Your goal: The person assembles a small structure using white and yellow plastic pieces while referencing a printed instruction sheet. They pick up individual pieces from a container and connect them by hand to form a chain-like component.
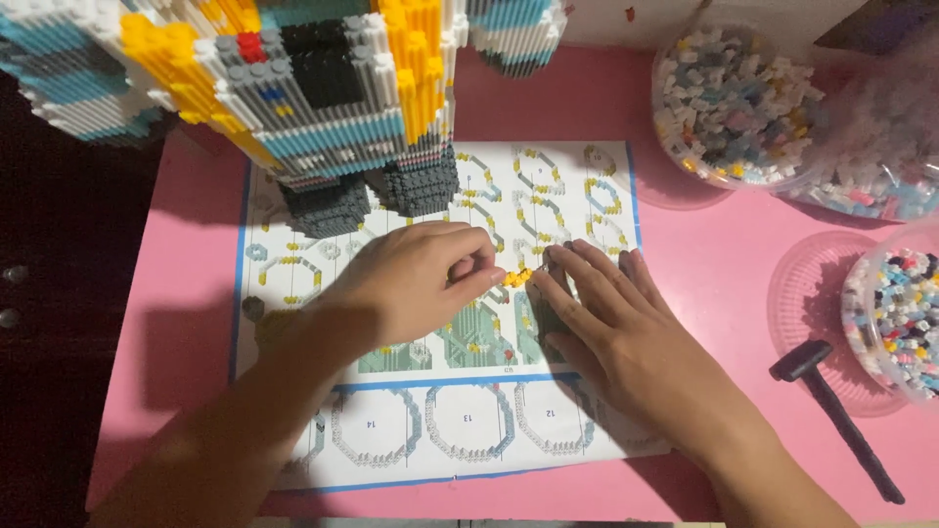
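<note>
My left hand [416, 279] and my right hand [602, 308] meet over a printed instruction sheet [440, 420] on the pink table. Between the fingertips lie a few small yellow bricks [518, 277]. The left thumb and forefinger pinch at them, and the right fingertips press down beside them, with the right palm flat on the sheet. A grey-green flat piece [544, 313] shows under the right hand. Behind the hands stands a large brick-built model [323, 88] in grey, yellow, pale blue and black, its dark grey feet on the sheet.
A clear round tub of mixed small bricks [734, 103] sits at the back right, a plastic bag of bricks [880, 147] beside it, and another tub [905, 313] at the right edge. A small black hammer [831, 411] lies near the right front. The table's dark left edge drops off.
</note>
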